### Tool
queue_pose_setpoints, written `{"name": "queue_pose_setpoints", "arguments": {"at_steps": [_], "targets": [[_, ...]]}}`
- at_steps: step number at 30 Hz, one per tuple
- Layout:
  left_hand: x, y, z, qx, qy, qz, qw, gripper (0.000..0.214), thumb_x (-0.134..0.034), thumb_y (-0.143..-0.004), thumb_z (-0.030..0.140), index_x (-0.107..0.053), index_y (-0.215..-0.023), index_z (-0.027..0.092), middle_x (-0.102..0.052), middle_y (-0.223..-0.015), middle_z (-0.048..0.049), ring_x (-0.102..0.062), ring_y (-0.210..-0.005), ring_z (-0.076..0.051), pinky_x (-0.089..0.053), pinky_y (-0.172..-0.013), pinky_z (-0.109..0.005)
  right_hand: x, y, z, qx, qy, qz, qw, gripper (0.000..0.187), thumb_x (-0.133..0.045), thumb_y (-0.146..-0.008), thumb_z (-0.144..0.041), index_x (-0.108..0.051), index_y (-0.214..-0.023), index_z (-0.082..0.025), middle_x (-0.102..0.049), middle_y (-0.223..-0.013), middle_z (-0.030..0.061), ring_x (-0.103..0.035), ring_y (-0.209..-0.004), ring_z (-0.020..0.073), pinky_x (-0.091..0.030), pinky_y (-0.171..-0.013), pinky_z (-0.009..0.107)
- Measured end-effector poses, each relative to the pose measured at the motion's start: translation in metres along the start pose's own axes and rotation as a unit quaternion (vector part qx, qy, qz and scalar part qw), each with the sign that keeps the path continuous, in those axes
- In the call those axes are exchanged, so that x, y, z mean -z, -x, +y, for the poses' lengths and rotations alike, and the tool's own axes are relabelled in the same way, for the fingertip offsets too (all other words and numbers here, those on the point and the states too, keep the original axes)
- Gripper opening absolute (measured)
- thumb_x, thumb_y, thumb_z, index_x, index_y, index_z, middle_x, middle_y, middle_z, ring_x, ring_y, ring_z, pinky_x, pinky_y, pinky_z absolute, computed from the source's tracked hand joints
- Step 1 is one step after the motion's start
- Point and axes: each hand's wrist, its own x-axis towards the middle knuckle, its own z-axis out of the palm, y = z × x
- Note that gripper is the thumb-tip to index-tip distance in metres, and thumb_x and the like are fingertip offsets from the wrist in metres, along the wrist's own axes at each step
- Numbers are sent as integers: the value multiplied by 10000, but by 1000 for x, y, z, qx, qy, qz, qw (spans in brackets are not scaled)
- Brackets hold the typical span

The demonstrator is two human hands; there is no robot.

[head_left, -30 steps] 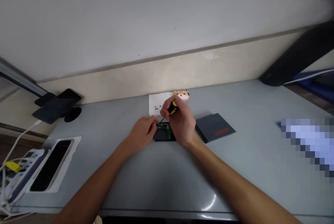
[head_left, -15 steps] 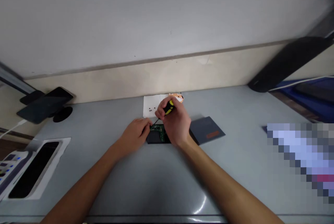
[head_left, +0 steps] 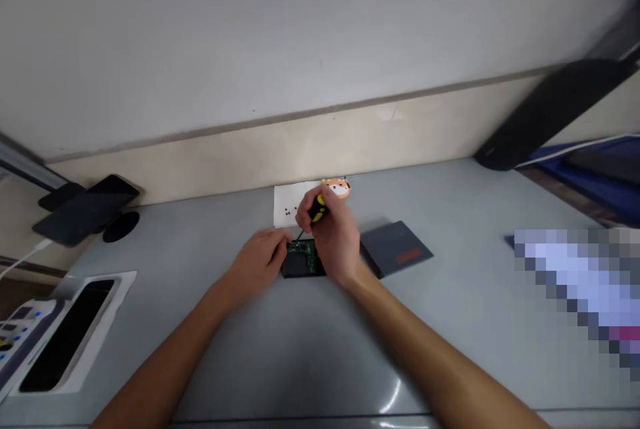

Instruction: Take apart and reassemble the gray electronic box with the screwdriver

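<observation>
A small black case with a green circuit board (head_left: pixel 303 259) lies on the grey desk (head_left: pixel 310 335). My right hand (head_left: pixel 333 235) is closed round a black and yellow screwdriver (head_left: pixel 316 209), its tip pointing down at the board's far left corner. My left hand (head_left: pixel 260 259) rests on the desk with its fingers curled against the case's left edge. Just behind lies a white paper (head_left: pixel 289 205) with several tiny dark screws on it. A dark grey cover with a red label (head_left: pixel 397 248) lies to the right of the case.
A small orange animal figure (head_left: pixel 336 186) sits at the paper's far right corner. A dark phone on a stand (head_left: pixel 85 210) is at the far left, a power strip (head_left: pixel 20 322) and a black-and-white tray (head_left: pixel 70 332) at the near left. A black slanted bar (head_left: pixel 550 112) stands far right.
The view has shifted a little to the right, so the power strip has slid towards the left edge. Both hands stay at the case, the screwdriver still on the board.
</observation>
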Motion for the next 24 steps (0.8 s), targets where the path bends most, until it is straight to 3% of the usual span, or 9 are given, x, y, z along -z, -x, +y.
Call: {"name": "queue_pose_setpoints", "arguments": {"at_steps": [13,24], "targets": [[2,0,6,5,-20,-8,1000,227,-379,-1040,203,-591,-958,219,-705,-971,-46,-655,-944,-227,-495,-911,-397,-4,5,3,0,12,-11,1000,372,-452,-1024,-471,-575,-773,-226,-500,-650,-5,-419,-592,148,-340,-604,320],[-2,1,1,-2,-22,-12,1000,227,-371,-1049,192,-596,-1055,214,-699,-1002,-42,-648,-971,-215,-485,-928,-388,-2,5,2,14,28,-12,999,366,-440,-1034,-464,-579,-795,-225,-495,-682,-4,-413,-616,150,-326,-627,324]]}}
